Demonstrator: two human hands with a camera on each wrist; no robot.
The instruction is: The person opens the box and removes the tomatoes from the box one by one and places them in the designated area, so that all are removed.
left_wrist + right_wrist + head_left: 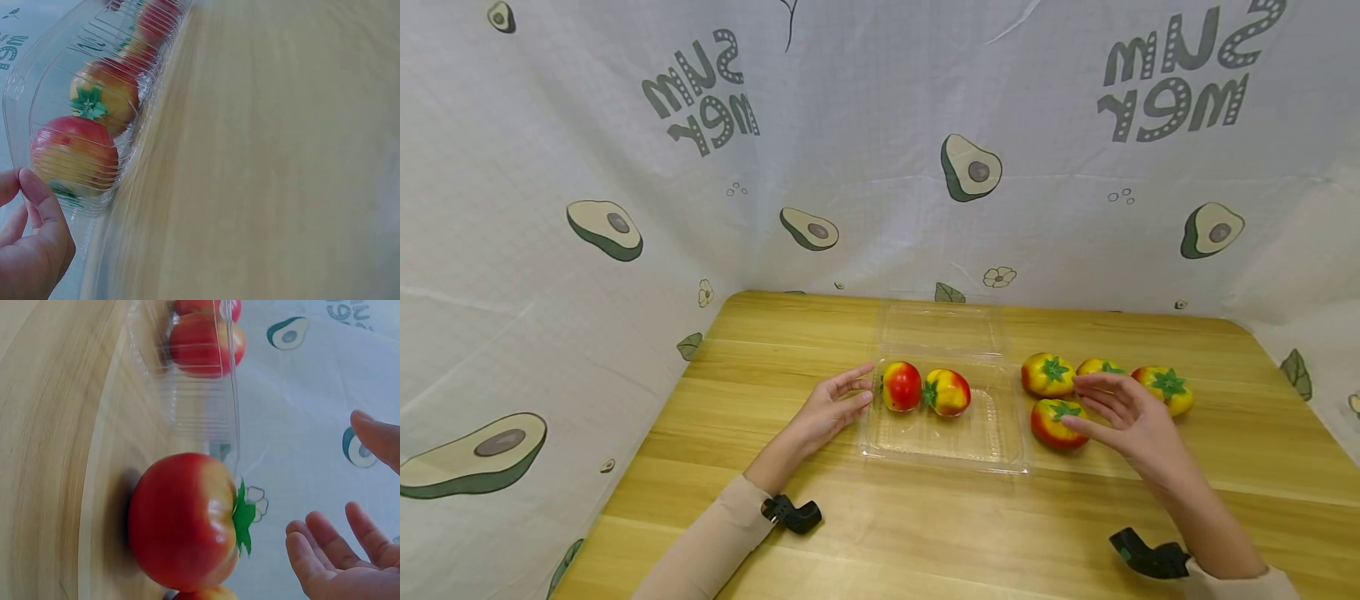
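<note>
Tabletop [775,350] flanks box [932,435]; left hand [831,408] pinches rim [925,460], right hand [1131,421] spread, empty, above fruit [1049,430].

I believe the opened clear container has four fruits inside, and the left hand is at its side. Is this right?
Not four: the head view shows two fruits inside the opened clear container. The left hand is at its side.

From the remote end, I see the box [936,454] about midway across the worktop [775,350], its lid [940,329] open behind it. In the rear half of the box lie two fruits [902,386] side by side. To the right of the box I count four more fruits [1043,375] on the worktop: three in a loose row, one before its left end. A cloth [865,100] hangs behind.
</note>
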